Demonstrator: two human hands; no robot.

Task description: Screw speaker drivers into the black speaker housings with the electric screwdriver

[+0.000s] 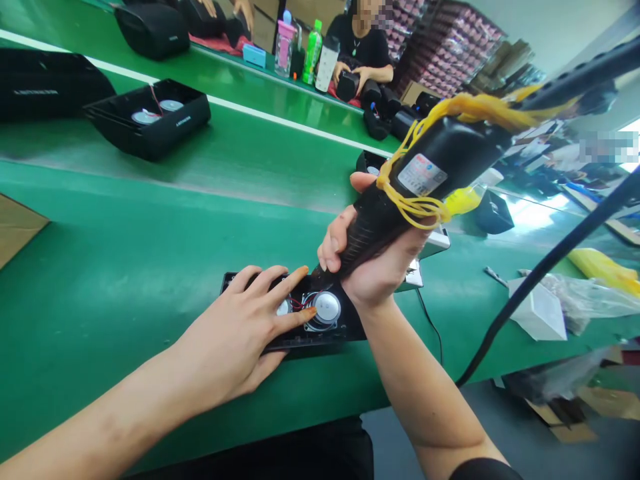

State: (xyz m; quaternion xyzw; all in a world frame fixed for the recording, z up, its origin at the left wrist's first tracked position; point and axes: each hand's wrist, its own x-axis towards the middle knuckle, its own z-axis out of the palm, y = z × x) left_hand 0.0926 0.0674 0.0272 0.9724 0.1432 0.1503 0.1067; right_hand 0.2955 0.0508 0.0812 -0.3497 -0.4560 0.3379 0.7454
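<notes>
While the open black housing lies on the worktop, two round drivers appear seated and wired; no cover is fitted. The left hand is spread open over it; the right hand clasps a black power tool. The tool's label and lettering on another housing are illegible.
</notes>
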